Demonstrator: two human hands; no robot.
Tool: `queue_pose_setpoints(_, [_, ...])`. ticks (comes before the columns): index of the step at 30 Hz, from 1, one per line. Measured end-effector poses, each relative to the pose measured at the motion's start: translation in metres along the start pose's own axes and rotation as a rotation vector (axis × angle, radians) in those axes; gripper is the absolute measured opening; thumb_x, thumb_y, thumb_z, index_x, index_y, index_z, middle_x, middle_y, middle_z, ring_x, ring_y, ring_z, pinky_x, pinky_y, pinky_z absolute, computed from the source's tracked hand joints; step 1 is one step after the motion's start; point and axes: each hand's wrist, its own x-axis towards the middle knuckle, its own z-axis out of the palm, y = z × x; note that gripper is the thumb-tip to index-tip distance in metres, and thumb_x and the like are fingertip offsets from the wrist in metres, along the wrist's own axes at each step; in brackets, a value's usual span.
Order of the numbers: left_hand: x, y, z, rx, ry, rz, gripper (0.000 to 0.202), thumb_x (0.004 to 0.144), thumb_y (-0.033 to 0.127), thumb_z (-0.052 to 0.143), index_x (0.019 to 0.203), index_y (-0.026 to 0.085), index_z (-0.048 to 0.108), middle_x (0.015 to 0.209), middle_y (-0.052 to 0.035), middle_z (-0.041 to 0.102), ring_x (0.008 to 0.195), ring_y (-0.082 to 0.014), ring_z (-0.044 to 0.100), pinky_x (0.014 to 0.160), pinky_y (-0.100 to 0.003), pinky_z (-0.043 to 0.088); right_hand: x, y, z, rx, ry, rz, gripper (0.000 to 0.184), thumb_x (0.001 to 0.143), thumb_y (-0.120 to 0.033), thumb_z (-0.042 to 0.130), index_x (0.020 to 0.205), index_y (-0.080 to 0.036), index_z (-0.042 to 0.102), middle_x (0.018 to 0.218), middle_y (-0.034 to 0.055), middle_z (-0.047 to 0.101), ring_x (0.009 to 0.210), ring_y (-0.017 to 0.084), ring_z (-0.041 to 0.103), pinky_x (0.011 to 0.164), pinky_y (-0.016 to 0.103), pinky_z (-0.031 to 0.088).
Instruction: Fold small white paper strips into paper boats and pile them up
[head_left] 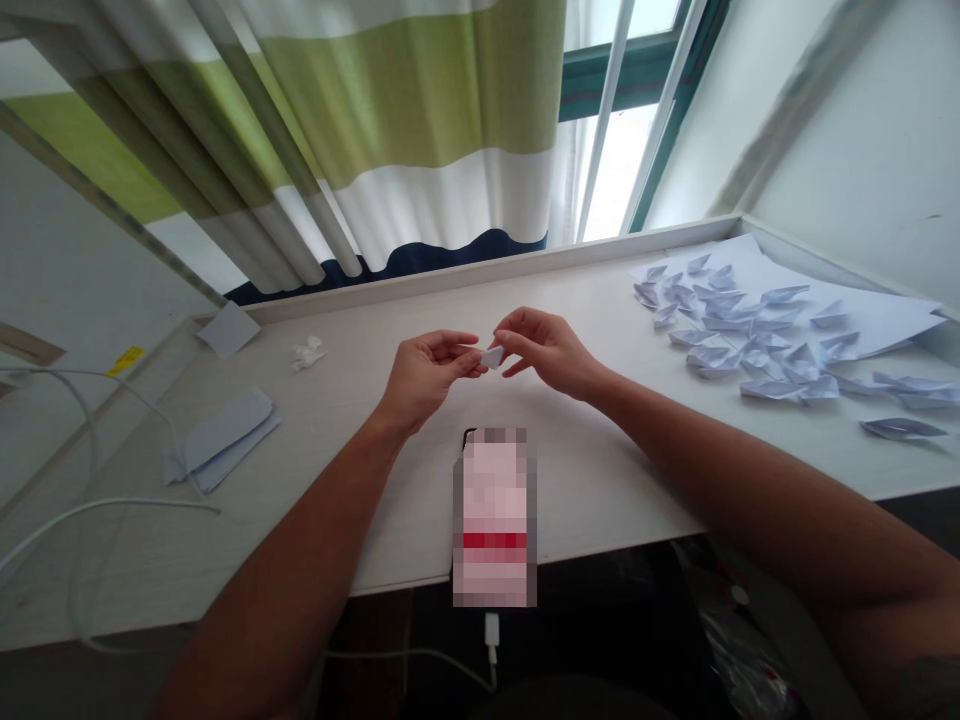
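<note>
A left hand [431, 375] pinches a small, seemingly unfinished folded paper [491, 357] between thumb and fingers, the right hand's [551, 350] hold on it unclear, as apparently finished paper shapes [757, 355] lie right of the grip, seemingly unworked sheets [225, 435] left.

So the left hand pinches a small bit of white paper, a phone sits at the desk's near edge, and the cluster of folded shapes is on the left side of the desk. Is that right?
Not quite: the head view shows the folded shapes on the right side of the desk. The left hand does pinch the bit of white paper, and the phone is where you say.
</note>
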Motion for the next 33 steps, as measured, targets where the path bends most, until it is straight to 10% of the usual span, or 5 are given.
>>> queue_pose_setpoints(15, [-0.0027,0.0012,-0.0023,0.204,-0.155,-0.065,0.039,0.083,0.054,0.091,0.091,0.016,0.086,0.094,-0.0147,0.084,0.073,-0.0223,0.079,0.067,-0.034,0.062,-0.0002,0.0076,-0.0051,-0.19,-0.088,-0.017,0.025,0.092,-0.043,0.081,0.092,-0.018,0.083,0.083,0.006,0.083,0.077,0.019,0.077,0.077,0.037,0.064])
queue_pose_setpoints(33, [-0.0043,-0.0022,0.004,0.239,-0.025,0.09,0.024,0.08,0.043,0.094,0.085,0.02,0.088,0.078,-0.0096,0.083,0.071,-0.0238,0.078,0.069,-0.036,0.061,-0.0007,0.0019,-0.0053,-0.266,-0.059,-0.079,0.031,0.099,-0.048,0.074,0.088,-0.018,0.077,0.085,0.0072,0.081,0.078,0.021,0.078,0.077,0.038,0.064])
